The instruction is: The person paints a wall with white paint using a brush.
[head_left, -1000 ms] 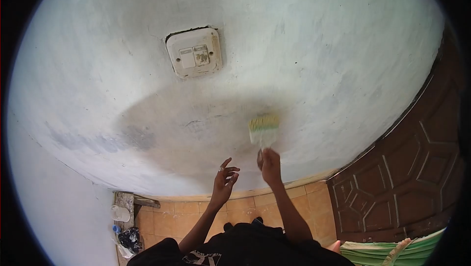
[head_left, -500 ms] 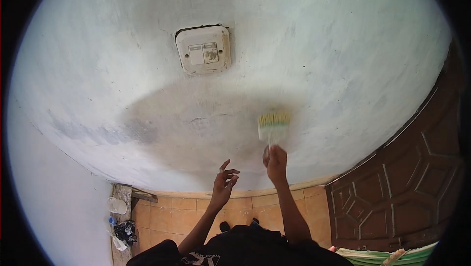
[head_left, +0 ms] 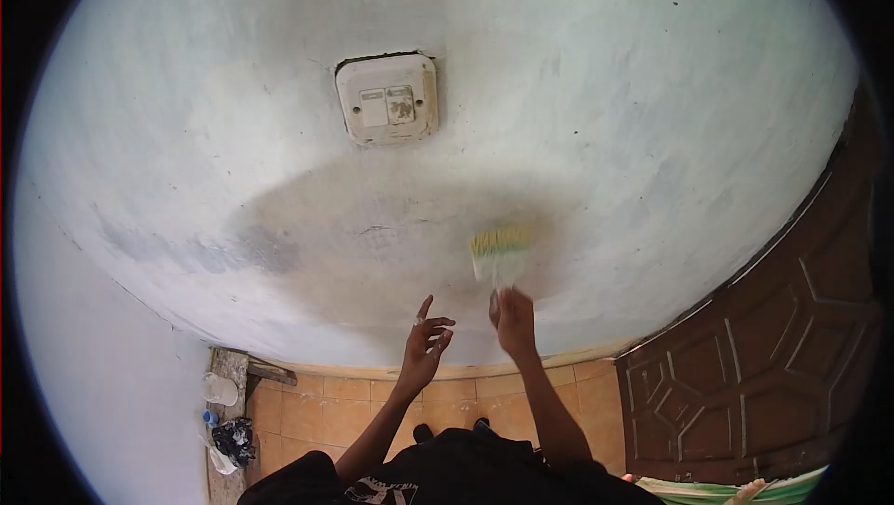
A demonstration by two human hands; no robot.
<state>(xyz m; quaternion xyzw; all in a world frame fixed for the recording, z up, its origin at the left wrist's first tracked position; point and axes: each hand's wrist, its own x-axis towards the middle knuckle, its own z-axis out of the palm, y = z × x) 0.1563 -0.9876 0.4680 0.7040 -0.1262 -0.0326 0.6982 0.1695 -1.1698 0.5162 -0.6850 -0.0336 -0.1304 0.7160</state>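
My right hand [head_left: 514,320] is wrapped round the handle of a wide paintbrush [head_left: 501,263]. Its yellow and green bristles point up, close against the pale wall [head_left: 624,188]. The brush looks slightly smeared by motion. Left of it, my left hand [head_left: 426,345] is raised with fingers spread and bent, holding nothing. White specks show on its fingers. A shadow covers the wall patch around the brush, where fine cracks [head_left: 382,230] run. Above both hands sits a worn light switch [head_left: 387,100] with two rockers and a dark gap along its top edge.
At the lower left a wooden bench [head_left: 231,370] carries a white container [head_left: 221,389], a small blue item [head_left: 210,417] and a black plastic bag [head_left: 233,440]. A brown panelled door [head_left: 745,365] stands on the right. Orange floor tiles [head_left: 349,412] lie below, and green cloth [head_left: 736,488] shows bottom right.
My right hand has moved the paintbrush a little left and down along the wall. My left hand has hardly moved.
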